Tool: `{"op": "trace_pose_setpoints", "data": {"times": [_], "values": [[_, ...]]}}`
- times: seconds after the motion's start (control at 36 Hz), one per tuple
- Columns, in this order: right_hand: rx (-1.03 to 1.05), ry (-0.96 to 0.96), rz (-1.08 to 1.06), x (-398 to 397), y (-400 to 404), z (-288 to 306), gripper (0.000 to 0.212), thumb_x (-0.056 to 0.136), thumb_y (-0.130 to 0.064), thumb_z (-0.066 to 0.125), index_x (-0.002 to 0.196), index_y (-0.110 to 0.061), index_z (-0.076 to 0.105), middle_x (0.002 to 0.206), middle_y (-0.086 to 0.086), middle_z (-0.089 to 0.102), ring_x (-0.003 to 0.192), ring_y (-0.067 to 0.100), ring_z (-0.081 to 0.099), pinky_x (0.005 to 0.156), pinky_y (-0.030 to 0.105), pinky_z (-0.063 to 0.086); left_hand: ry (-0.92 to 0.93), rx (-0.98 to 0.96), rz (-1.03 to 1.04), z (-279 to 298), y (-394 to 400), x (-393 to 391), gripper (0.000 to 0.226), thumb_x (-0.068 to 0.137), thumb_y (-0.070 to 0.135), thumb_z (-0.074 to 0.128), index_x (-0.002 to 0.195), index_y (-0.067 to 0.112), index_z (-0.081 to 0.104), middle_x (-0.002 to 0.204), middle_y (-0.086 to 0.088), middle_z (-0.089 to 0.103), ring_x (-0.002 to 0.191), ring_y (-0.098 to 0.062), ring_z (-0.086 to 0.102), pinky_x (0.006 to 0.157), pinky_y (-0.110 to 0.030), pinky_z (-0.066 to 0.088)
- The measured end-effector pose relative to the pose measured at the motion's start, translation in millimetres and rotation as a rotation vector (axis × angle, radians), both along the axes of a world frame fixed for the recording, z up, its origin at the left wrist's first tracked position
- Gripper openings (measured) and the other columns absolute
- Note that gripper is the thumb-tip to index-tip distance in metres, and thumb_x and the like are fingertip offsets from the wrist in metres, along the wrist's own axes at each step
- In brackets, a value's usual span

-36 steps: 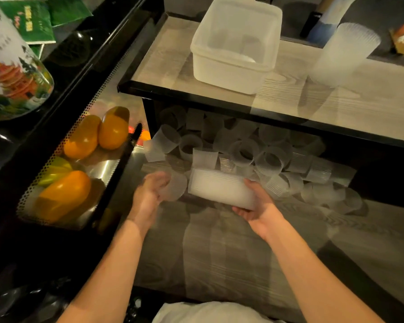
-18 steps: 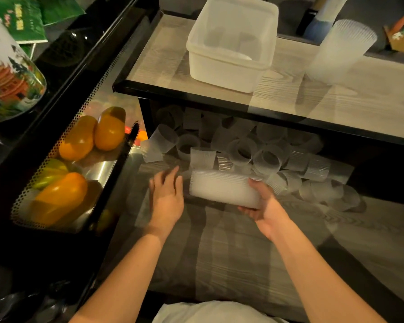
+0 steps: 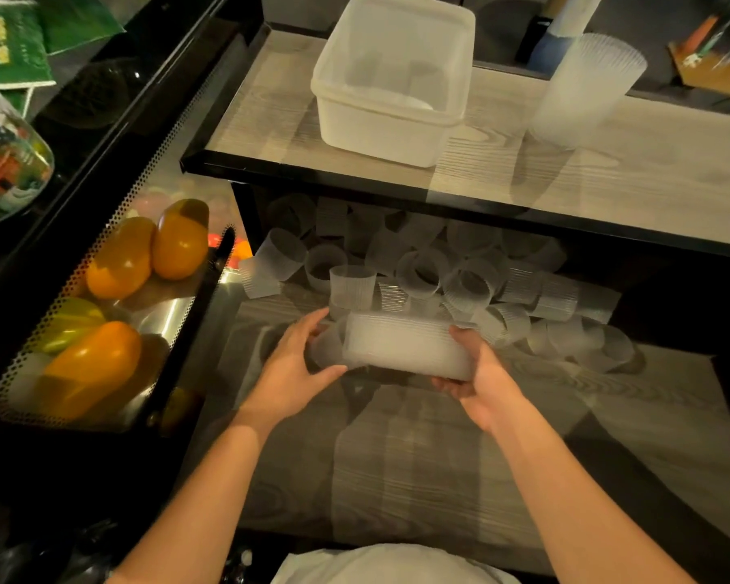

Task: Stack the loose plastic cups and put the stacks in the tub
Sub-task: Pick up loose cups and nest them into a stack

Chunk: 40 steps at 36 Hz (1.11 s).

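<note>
A sideways stack of ribbed translucent cups (image 3: pixel 409 351) lies in my right hand (image 3: pixel 477 377), which grips its right end from below. My left hand (image 3: pixel 296 364) holds a single loose cup (image 3: pixel 327 349) at the stack's open left end. Behind them, several loose cups (image 3: pixel 464 284) lie scattered on the lower wooden shelf under the upper shelf's edge. The white plastic tub (image 3: pixel 397 124) stands on the upper shelf, with a pale flat thing inside. A tall stack of cups (image 3: pixel 586 90) stands upright to the tub's right.
The upper wooden shelf (image 3: pixel 607 179) with a black front edge overhangs the cup pile. To the left, a perforated metal tray (image 3: pixel 161 314) holds orange and yellow peppers (image 3: pixel 119 259). A printed jar (image 3: pixel 5 170) and green packets (image 3: pixel 13 40) sit further left.
My left hand reached out flat to the pile, took a loose cup and brought it to the left end of the stack. The right hand kept hold of the stack.
</note>
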State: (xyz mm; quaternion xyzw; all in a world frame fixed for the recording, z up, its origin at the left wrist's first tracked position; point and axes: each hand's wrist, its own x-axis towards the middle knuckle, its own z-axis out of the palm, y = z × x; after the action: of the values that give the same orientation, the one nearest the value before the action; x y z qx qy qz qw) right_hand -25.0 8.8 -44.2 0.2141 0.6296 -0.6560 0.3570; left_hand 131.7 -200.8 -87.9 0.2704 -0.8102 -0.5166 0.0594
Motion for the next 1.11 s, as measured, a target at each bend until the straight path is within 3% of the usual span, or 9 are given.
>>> {"op": "trace_pose_setpoints", "data": {"times": [0.14, 0.36, 0.5, 0.64, 0.81, 0.86, 0.94, 1.03, 1.11], "values": [[-0.003, -0.017, 0.031, -9, 1, 8, 0.025, 0.091, -0.032, 0.07, 0.107, -0.016, 0.06, 0.112, 0.012, 0.061, 0.091, 0.028, 0.062, 0.057, 0.033, 0.054, 0.044, 0.139, -0.01, 14, -11, -2, 0.071, 0.077, 0.022, 0.081, 0.135, 0.044, 0.047, 0.129, 0.026, 0.041, 0.115, 0.006, 0.048, 0.095, -0.017, 0.045], [-0.011, 0.047, 0.061, -23, 14, 16, 0.027, 0.095, -0.033, 0.067, 0.115, -0.017, 0.059, 0.113, 0.011, 0.06, 0.091, 0.025, 0.061, 0.059, 0.034, 0.053, 0.108, 0.271, -0.099, 19, -11, -22, 0.064, 0.078, 0.015, 0.08, 0.121, 0.054, 0.053, 0.129, 0.02, 0.048, 0.112, 0.008, 0.055, 0.09, -0.014, 0.05], [0.03, 0.096, 0.105, -29, 24, 15, 0.038, 0.094, -0.032, 0.069, 0.125, -0.014, 0.057, 0.117, 0.01, 0.058, 0.095, 0.025, 0.06, 0.064, 0.034, 0.055, 0.106, 0.352, -0.191, 18, -10, -36, 0.061, 0.075, 0.014, 0.082, 0.121, 0.048, 0.059, 0.124, 0.007, 0.05, 0.115, -0.009, 0.057, 0.099, -0.029, 0.05], [0.076, 0.128, 0.11, -26, 21, 8, 0.06, 0.082, -0.036, 0.081, 0.135, -0.021, 0.059, 0.134, 0.008, 0.061, 0.118, 0.026, 0.061, 0.099, 0.054, 0.057, 0.025, 0.213, -0.283, 18, 9, -52, 0.058, 0.081, 0.026, 0.078, 0.127, 0.05, 0.053, 0.119, 0.007, 0.046, 0.115, -0.007, 0.051, 0.106, -0.037, 0.044], [0.017, 0.076, 0.017, -24, 24, 10, 0.03, 0.093, -0.03, 0.071, 0.12, -0.023, 0.06, 0.13, 0.011, 0.058, 0.115, 0.031, 0.061, 0.063, 0.033, 0.058, 0.03, 0.062, 0.241, 15, 4, -79, 0.075, 0.081, 0.054, 0.07, 0.144, 0.048, 0.03, 0.14, 0.001, 0.03, 0.126, -0.011, 0.036, 0.11, -0.036, 0.035], [0.007, 0.07, -0.012, -23, 24, 10, 0.028, 0.094, -0.03, 0.07, 0.118, -0.022, 0.06, 0.131, 0.012, 0.058, 0.114, 0.032, 0.061, 0.063, 0.034, 0.058, -0.131, -0.106, 0.256, 13, -2, -91, 0.08, 0.078, 0.062, 0.068, 0.145, 0.045, 0.028, 0.144, -0.001, 0.027, 0.13, -0.02, 0.036, 0.112, -0.041, 0.032], [-0.038, 0.046, -0.072, -24, 22, 12, 0.029, 0.093, -0.029, 0.07, 0.119, -0.019, 0.06, 0.13, 0.013, 0.06, 0.11, 0.029, 0.062, 0.075, 0.039, 0.058, -0.286, -0.278, 0.218, 9, -4, -103, 0.057, 0.08, 0.062, 0.066, 0.128, 0.041, 0.044, 0.14, -0.004, 0.043, 0.132, -0.031, 0.034, 0.111, -0.048, 0.026], [-0.113, 0.016, -0.118, -26, 25, 17, 0.022, 0.095, -0.028, 0.066, 0.114, -0.018, 0.058, 0.119, 0.011, 0.061, 0.101, 0.027, 0.063, 0.077, 0.039, 0.056, -0.216, -0.315, 0.269, 11, -2, -104, 0.03, 0.085, 0.049, 0.067, 0.098, 0.034, 0.044, 0.124, -0.003, 0.054, 0.122, -0.03, 0.041, 0.103, -0.046, 0.031], [-0.178, -0.008, -0.178, -29, 29, 20, 0.031, 0.095, -0.03, 0.065, 0.121, -0.015, 0.058, 0.117, 0.013, 0.06, 0.1, 0.027, 0.063, 0.076, 0.037, 0.055, -0.025, -0.424, 0.276, 22, 1, -92, 0.039, 0.079, 0.038, 0.075, 0.105, 0.028, 0.049, 0.118, -0.002, 0.054, 0.118, -0.027, 0.042, 0.099, -0.045, 0.038]]}}
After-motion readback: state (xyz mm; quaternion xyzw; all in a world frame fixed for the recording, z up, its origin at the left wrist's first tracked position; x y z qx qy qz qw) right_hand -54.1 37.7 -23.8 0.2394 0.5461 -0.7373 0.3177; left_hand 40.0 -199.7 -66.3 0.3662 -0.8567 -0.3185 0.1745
